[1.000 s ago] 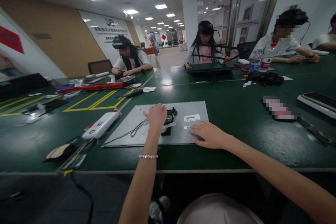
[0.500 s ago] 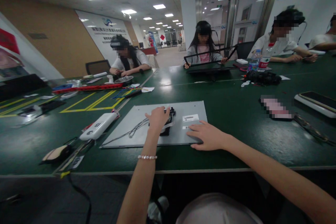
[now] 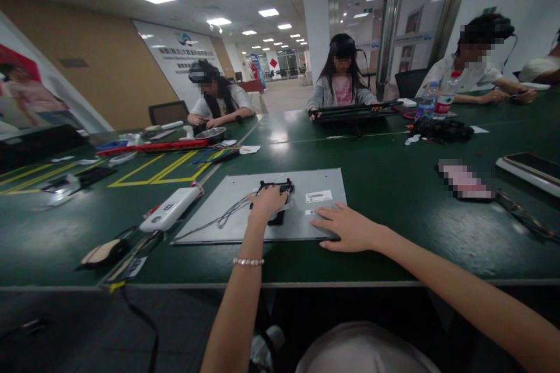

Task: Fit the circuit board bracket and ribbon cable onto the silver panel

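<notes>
A flat grey metal panel (image 3: 236,227) lies on the green table near its front edge. On its middle sits a black bracket-like part (image 3: 276,218), partly covered by my left hand (image 3: 266,203), which rests on it with fingers spread. Thin grey cables (image 3: 225,215) run from the part toward the panel's lower left corner. White labels (image 3: 318,196) are stuck on the panel to the right of the part. My right hand (image 3: 345,229) lies flat, fingers apart, over the panel's right edge and holds nothing.
Left of the panel are a white device (image 3: 170,210) and a beige and black mouse (image 3: 104,253). A phone (image 3: 466,179), glasses (image 3: 525,215) and bottles (image 3: 444,102) lie or stand to the right. Across the table, a person (image 3: 343,78) holds a black frame (image 3: 354,113).
My left hand has shifted down over the black part, uncovering its top edge. My right hand stays in place. The person opposite has lowered the black frame.
</notes>
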`<state>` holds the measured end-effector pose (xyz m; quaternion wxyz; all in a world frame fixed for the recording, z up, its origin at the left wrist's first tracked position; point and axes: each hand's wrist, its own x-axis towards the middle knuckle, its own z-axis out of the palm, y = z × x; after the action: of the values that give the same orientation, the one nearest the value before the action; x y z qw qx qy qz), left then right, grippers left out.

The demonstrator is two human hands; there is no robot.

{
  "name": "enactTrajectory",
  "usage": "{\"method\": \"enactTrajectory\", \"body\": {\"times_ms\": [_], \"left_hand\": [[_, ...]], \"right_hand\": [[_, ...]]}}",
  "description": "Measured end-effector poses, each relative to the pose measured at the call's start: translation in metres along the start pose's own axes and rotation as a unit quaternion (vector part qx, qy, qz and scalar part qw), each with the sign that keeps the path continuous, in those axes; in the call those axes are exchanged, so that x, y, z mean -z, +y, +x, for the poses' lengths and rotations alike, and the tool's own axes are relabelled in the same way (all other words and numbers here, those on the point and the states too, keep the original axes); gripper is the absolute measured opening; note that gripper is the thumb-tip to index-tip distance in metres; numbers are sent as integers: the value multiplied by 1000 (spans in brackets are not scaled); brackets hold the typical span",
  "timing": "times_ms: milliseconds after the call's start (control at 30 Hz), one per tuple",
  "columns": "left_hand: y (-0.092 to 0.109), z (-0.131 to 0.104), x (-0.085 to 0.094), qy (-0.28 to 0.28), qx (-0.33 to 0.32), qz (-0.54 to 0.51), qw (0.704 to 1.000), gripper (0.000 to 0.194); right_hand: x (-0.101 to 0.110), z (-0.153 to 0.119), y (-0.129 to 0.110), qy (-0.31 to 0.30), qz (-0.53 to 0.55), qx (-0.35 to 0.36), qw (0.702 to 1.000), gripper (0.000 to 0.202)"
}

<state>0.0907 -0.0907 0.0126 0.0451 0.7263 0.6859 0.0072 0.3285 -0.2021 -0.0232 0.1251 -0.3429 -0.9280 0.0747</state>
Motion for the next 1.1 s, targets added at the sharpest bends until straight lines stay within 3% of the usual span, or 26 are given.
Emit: {"method": "enactTrajectory", "body": {"times_ms": [200,633,800,1100], "left_hand": [[-9,7,-7,-5,5,-5,1000,44],[-38,50,-13,13,18,-22,1000,46],[-41,45,-12,10,22,-29,999,49],[-40,14,-8,-11,23,-31,999,45]], "right_hand": [[1,0,-3,-2,9,-5,1000,60],[-6,2,-4,-8,11,-9,1000,61],[-9,2,-5,-13,30,-13,999,61],[-16,1,-8,-22,51,-22,998,62]]}}
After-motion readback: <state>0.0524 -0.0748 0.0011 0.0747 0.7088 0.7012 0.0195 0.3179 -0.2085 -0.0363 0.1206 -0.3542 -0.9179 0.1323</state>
